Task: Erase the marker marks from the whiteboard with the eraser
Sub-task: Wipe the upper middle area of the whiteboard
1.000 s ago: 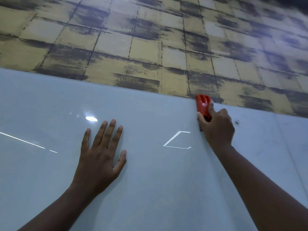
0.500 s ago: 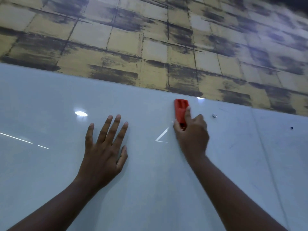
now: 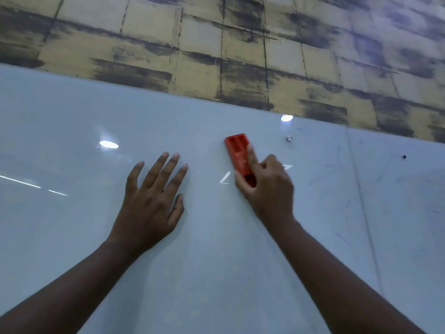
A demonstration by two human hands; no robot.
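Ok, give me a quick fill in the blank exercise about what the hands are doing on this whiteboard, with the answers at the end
1. The eraser held against the whiteboard is ____ in colour.
2. The eraser is gripped by the ____ hand.
3. The left hand lies ____ on the board with its fingers spread.
4. The faint blue marker marks lie to the ____ of the right hand.

Missing words: red; right; flat; right

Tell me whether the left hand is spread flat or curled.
Spread flat: the left hand rests palm-down on the whiteboard, fingers straight and apart, holding nothing.
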